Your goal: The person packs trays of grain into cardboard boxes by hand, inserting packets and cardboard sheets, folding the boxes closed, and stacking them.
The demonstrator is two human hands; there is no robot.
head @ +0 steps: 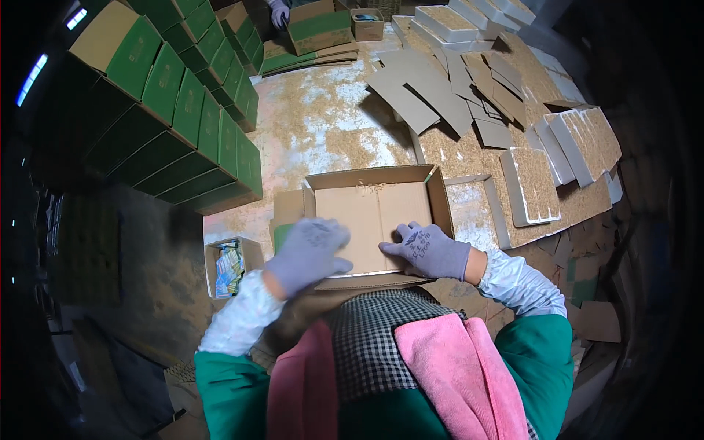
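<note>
Right before me stands an open cardboard box [446,204] with a flat tan cardboard sheet [360,223] inside it. A thin white edge shows along the sheet's near side, and bits of straw-coloured loose material lie at its far side. My left hand [308,250], in a lavender knit glove and slightly blurred, is over the left part of the sheet, thumb apart from the fingers. Over the right part, my right hand [432,250] wears a matching glove with printing, fingers spread. Neither hand grips anything visible; whether the palms press on the sheet is hard to tell.
Green cartons [214,143] are stacked at left. A small box of colourful packets [230,269] stands at lower left. Loose cardboard sheets [423,91] and white trays filled with shavings-like material [531,187] lie at right. Across the table, a co-worker's gloved hand [279,14] touches a carton [320,30].
</note>
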